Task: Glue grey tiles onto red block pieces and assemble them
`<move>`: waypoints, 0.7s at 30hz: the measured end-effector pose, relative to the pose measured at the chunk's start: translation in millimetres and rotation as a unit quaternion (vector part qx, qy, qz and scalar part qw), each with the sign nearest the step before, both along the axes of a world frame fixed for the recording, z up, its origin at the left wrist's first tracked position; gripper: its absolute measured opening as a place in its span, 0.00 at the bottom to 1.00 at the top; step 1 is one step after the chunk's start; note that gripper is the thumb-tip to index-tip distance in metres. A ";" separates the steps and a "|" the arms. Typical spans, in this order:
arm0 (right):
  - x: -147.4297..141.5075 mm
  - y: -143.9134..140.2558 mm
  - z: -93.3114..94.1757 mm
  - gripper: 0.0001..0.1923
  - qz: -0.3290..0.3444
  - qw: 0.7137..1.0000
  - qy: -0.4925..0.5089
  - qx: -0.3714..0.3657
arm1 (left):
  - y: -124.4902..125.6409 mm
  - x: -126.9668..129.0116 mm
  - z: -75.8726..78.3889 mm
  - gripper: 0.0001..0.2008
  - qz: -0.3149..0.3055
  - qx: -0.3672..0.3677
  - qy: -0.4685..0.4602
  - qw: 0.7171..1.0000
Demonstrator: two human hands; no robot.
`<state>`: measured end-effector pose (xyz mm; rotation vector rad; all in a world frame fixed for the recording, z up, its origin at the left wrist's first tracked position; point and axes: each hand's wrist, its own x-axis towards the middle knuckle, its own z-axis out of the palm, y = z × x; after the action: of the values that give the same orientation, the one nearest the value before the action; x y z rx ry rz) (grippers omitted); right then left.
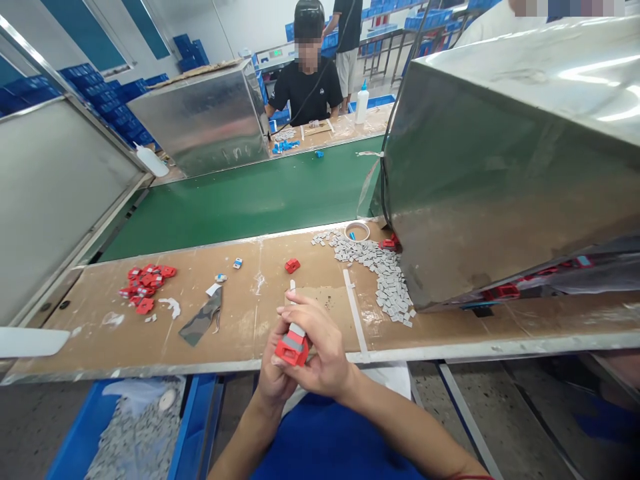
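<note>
Cupping red part (pixel 293 348) — both hands (pixel 305 357) curled together.

Up and to the left of the hands I see a heap of red parts (pixel 145 283) on the brown bench (pixel 100 333). Just beyond the hands lies a single red part (pixel 293 265). To the upper right I see a spread of small grey pieces (pixel 387 273) and a tape roll (pixel 357 231) beside a steel housing (pixel 510 167). Farther off runs a green conveyor belt (pixel 250 200), with a person in black (pixel 309 90) seated across it. Below left sits a blue bin (pixel 80 433).
</note>
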<state>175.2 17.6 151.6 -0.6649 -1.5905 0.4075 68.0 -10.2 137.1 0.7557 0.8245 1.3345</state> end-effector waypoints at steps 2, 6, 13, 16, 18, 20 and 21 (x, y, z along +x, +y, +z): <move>1.4 0.1 -3.2 0.24 0.000 1.000 0.006 0.001 | -0.3 -1.1 -1.4 0.33 -0.010 -0.001 0.004 1.000; 7.4 1.9 -7.5 0.23 0.015 0.999 0.031 -0.032 | 0.8 -3.5 -2.3 0.33 -0.021 0.000 0.020 1.000; 21.2 5.0 -0.7 0.44 0.118 0.985 0.005 -0.127 | -1.8 -7.1 -1.6 0.34 -0.037 0.017 0.032 0.999; 26.0 6.3 3.7 0.44 0.140 0.980 -0.017 -0.140 | -2.0 -6.8 -0.5 0.34 -0.037 0.041 0.052 0.997; 27.9 6.3 5.9 0.37 0.152 0.980 -0.017 -0.127 | -1.6 -5.8 0.1 0.34 -0.039 0.060 0.059 0.996; 28.3 5.3 7.3 0.29 0.146 0.984 -0.007 -0.105 | -1.7 -4.5 0.0 0.33 -0.043 0.069 0.064 0.995; 27.9 4.3 7.5 0.27 0.137 0.986 -0.001 -0.094 | -2.1 -3.8 -0.5 0.32 -0.044 0.072 0.066 0.994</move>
<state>203.1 21.9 159.2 -0.5892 -1.6645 0.7672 64.1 -12.3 136.6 0.9908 0.7961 1.2850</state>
